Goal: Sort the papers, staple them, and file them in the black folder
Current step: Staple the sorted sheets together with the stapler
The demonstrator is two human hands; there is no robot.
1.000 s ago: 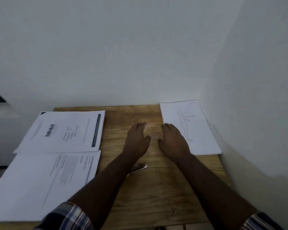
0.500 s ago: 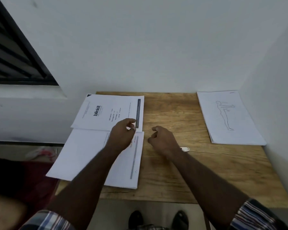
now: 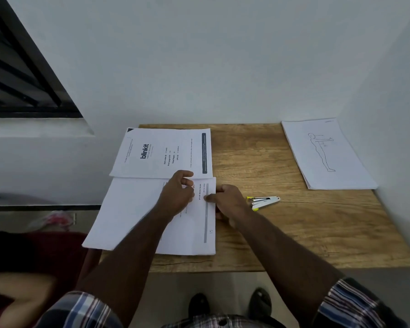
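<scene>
Three lots of papers lie on the wooden table (image 3: pixel 294 233). A printed "blinkit" stack (image 3: pixel 152 152) is at the far left, and a text stack (image 3: pixel 133 209) sits just in front of it. A stack with a line drawing of a figure (image 3: pixel 322 152) lies at the far right. My left hand (image 3: pixel 176 194) rests on the text stack near its far right corner, its curled fingers pinching the top sheet. My right hand (image 3: pixel 227 202) pinches that stack's right edge, thumb on top. A white and yellow stapler (image 3: pixel 263 201) lies just right of my right hand. No black folder is in view.
White walls close the table in at the back and on the right. A dark window grille (image 3: pixel 17 74) is at the upper left. My shoes (image 3: pixel 230 304) show below the table's front edge, and a red surface (image 3: pixel 33 252) lies left of the table.
The view tilted down and left. Both hands moved left from the table's middle onto the near-left text stack and took hold of it. The stapler is now uncovered.
</scene>
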